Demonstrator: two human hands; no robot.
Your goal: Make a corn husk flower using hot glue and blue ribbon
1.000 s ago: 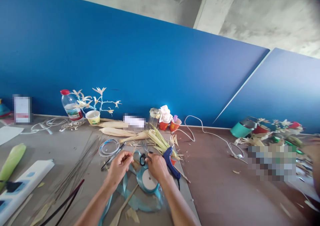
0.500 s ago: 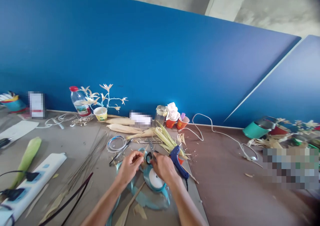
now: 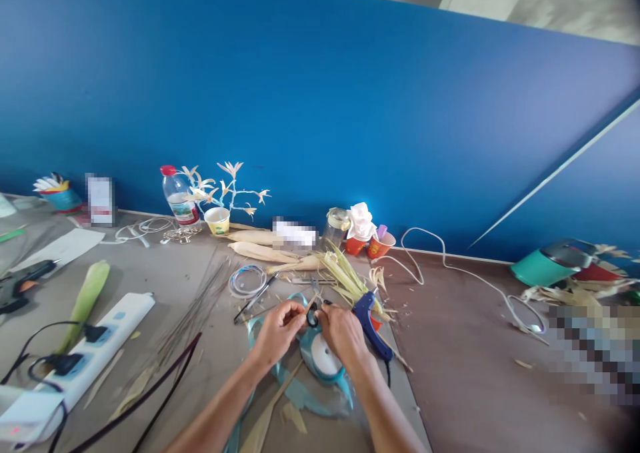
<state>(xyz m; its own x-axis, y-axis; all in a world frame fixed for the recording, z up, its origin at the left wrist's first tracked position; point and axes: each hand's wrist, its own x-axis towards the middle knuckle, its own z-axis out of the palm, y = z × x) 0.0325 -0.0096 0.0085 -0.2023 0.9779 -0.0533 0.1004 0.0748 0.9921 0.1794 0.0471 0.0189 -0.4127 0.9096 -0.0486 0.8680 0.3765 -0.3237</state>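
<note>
In the middle of the head view my left hand [image 3: 277,329] is closed, pinching a small strip of pale corn husk [image 3: 311,302] between thumb and finger. Close beside it, my right hand [image 3: 344,333] grips scissors [image 3: 313,315] with black handles, their blades pointing away from me at the strip. Whether the blades touch it I cannot tell. Below my hands lies a spool of teal ribbon [image 3: 325,356] with a white core, its loose ribbon [image 3: 300,393] spread on the table. A blue glue gun [image 3: 371,326] rests just right of my right hand.
Dried husks [image 3: 257,253] and green husk strips [image 3: 345,276] lie behind my hands. Further back stand a bottle [image 3: 181,203], a potted husk-flower branch [image 3: 217,221] and a glass jar [image 3: 336,227]. At left are a power strip [image 3: 123,323] and a black glue gun [image 3: 23,286].
The view has turned a little to the left, so everything appears shifted right. My left fingertips and the husk strip are slightly nearer the scissors. Both grips stay the same.
</note>
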